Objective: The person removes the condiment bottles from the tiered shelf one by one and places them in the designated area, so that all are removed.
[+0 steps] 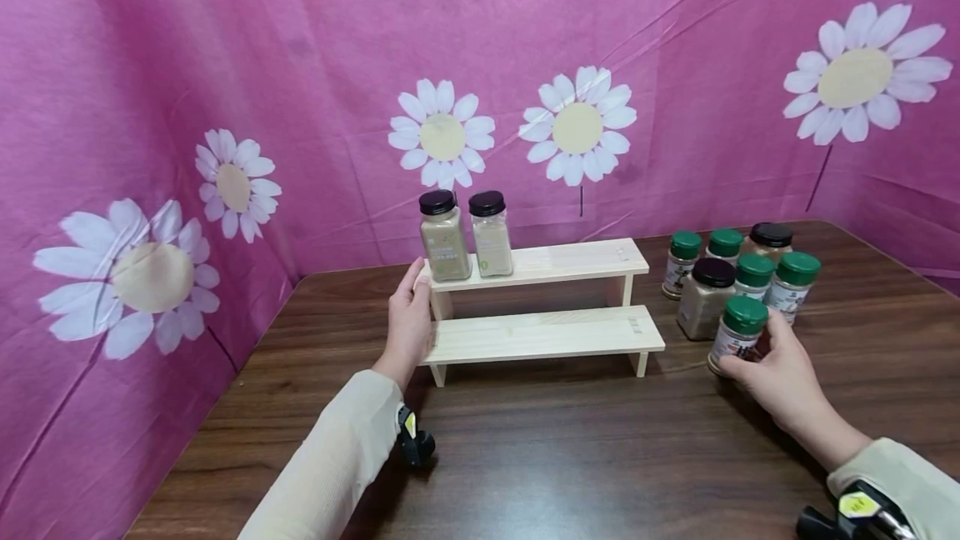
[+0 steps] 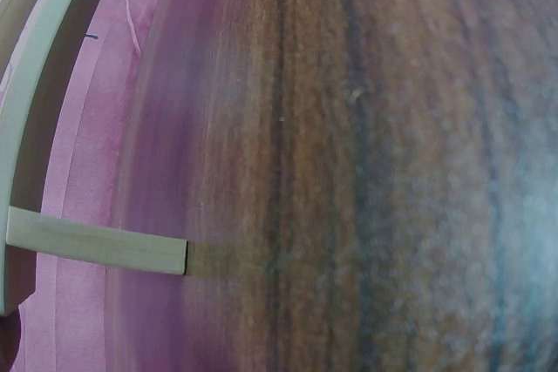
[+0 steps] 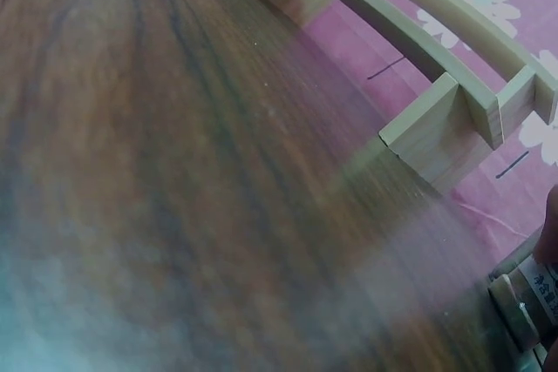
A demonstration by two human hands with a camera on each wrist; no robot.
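Note:
A two-tier wooden rack (image 1: 536, 338) stands on the table, its upper board (image 1: 570, 261) bearing two square spice bottles with black lids, one darker (image 1: 446, 244) at the left end and a paler one (image 1: 492, 247) beside it. My left hand (image 1: 408, 323) rests against the rack's left end, fingers pointing up along it. To the right of the rack, my right hand (image 1: 787, 382) grips a small green-capped spice jar (image 1: 733, 344) between thumb and fingers. Part of this jar (image 3: 523, 302) shows at the right wrist view's lower right corner.
Behind the gripped jar stands a cluster: a square black-lidded bottle (image 1: 703, 307), several green-capped jars including one at the left (image 1: 678, 269) and one at the right (image 1: 791, 290), and another black-lidded jar (image 1: 770, 240). A pink flowered cloth (image 1: 337, 40) hangs behind the brown table (image 1: 540, 448).

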